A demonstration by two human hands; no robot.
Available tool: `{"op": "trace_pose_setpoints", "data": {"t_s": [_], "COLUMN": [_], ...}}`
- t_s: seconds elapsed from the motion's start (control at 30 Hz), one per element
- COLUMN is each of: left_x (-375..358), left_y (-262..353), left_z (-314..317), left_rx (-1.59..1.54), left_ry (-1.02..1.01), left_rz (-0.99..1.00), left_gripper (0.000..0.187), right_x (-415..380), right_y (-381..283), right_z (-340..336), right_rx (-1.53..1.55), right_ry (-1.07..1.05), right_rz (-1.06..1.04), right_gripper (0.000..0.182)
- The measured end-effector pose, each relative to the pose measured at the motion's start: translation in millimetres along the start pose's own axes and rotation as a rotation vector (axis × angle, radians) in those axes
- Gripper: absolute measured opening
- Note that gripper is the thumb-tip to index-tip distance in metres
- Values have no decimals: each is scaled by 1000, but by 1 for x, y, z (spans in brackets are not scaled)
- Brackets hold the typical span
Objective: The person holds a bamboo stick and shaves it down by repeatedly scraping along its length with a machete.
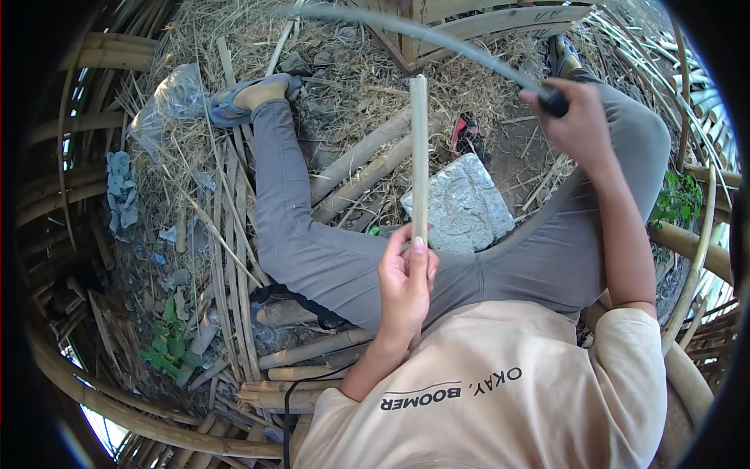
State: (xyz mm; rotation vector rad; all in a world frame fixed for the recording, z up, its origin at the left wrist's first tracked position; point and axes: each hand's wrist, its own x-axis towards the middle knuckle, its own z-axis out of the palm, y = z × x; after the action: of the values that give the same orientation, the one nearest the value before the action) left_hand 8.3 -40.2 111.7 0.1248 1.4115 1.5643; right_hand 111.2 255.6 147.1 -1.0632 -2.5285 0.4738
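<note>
My left hand (405, 280) grips the lower end of a pale bamboo strip (419, 148), thumb laid along its face, and the strip stands roughly upright in front of me. Up and to the right, my right hand (576, 121) is closed round the black handle of a machete (461, 47). Its long blade reaches up and left above the top of the strip, apart from it, and is somewhat blurred. Just beyond my left hand a rough grey stone block (469, 205) lies on the ground between my legs, partly behind the strip.
Bamboo poles (363, 166) and thin strips lie over straw-covered ground. A clear plastic bag (166, 105) is near my left foot. A wooden frame (500, 23) stands ahead, a bamboo railing (148, 418) curves round the left, and more cut bamboo (707, 102) is piled at right.
</note>
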Motion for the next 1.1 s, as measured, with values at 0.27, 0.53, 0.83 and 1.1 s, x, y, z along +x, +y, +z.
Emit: {"op": "trace_pose_setpoints", "data": {"t_s": [0.27, 0.53, 0.83, 1.1], "left_x": [4, -8, 3, -3], "left_y": [0, -4, -5, -5], "left_z": [20, 28, 13, 17], "left_rx": [165, 142, 35, 60], "left_ry": [21, -17, 11, -60], "left_rz": [155, 32, 36, 17], "left_gripper": [27, 29, 28, 31], "right_x": [-16, 34, 5, -5], "right_y": [-41, 19, -26, -27], "right_z": [21, -24, -2, 13], "right_rx": [-101, -252, 113, -77], "right_ry": [-198, 210, -127, -100], "right_rz": [-221, 19, -35, -140], "right_gripper": [24, 18, 28, 32]}}
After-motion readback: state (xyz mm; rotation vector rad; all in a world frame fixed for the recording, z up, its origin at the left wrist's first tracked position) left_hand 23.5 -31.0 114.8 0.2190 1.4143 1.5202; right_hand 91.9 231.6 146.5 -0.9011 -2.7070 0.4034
